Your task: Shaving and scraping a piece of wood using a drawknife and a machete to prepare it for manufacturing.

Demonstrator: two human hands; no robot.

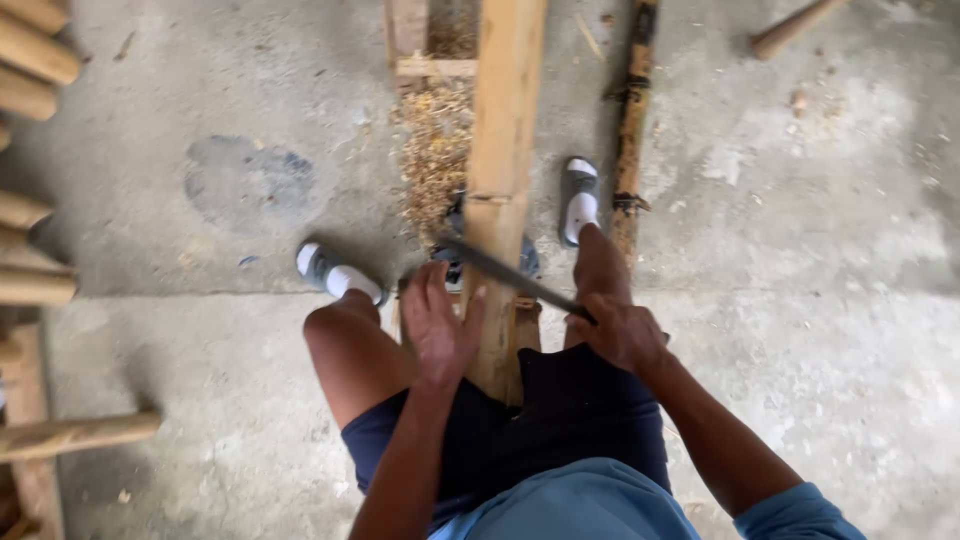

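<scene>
A long pale bamboo pole (507,130) runs from between my legs up to the top of the view. My left hand (437,328) presses flat against the pole's near left side, fingers spread. My right hand (622,330) grips the handle of a long dark blade (500,268), which lies slanted across the pole near a node. The pole's near end rests against my dark shorts.
A pile of shavings (435,155) lies left of the pole by a wooden frame (430,60). A dark, rough bamboo stick (632,130) lies to the right. More bamboo poles (35,60) are stacked at the left edge. Concrete floor all around.
</scene>
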